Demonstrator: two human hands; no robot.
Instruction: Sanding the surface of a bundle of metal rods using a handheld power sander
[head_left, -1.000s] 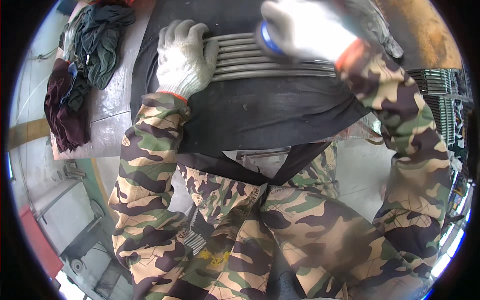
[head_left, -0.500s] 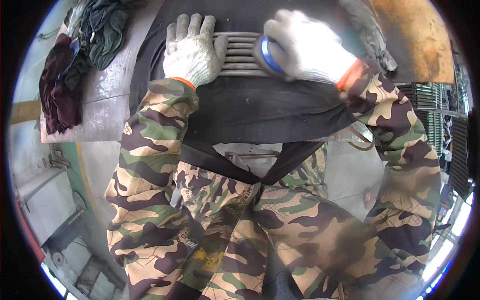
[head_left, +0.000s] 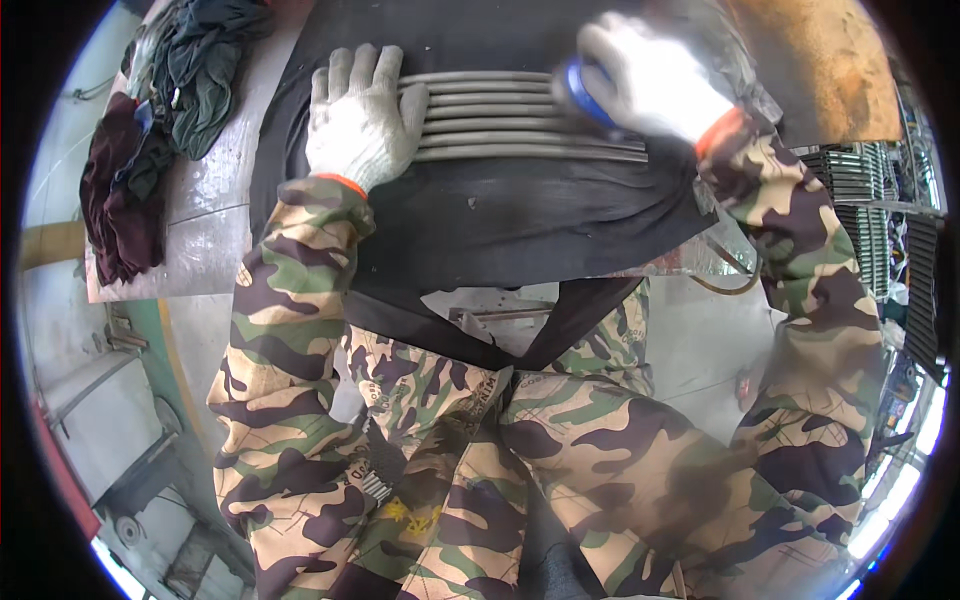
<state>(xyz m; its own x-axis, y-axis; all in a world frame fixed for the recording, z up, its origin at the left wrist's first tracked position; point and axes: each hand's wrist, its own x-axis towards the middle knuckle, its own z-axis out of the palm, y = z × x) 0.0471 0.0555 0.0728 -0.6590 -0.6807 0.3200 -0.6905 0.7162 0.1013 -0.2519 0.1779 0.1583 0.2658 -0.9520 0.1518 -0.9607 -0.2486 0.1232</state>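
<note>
Rods (head_left: 520, 115), grey and thin, lie side by side in the upper middle of the frame on a black mat (head_left: 500, 215), which hangs over the near edge of the bench toward the person. To the left of the mat is a strip of bare metal top (head_left: 205, 215), and dark rags (head_left: 150, 140) are piled in the upper left; to the right of the rods the mat ends near a rusty plate (head_left: 830, 70) in the upper right, so free mat remains mostly below the rods. The left hand (head_left: 360, 120), in a white glove, lies flat with fingers spread on the left ends of the rods and presses them down. The right hand (head_left: 655, 85), also gloved and blurred, is closed around a blue round tool (head_left: 580, 90) at the right part of the rods. Compared with half a second ago, the left hand keeps its place on the rod ends, while the right hand has moved further to the right along the rods.
</note>
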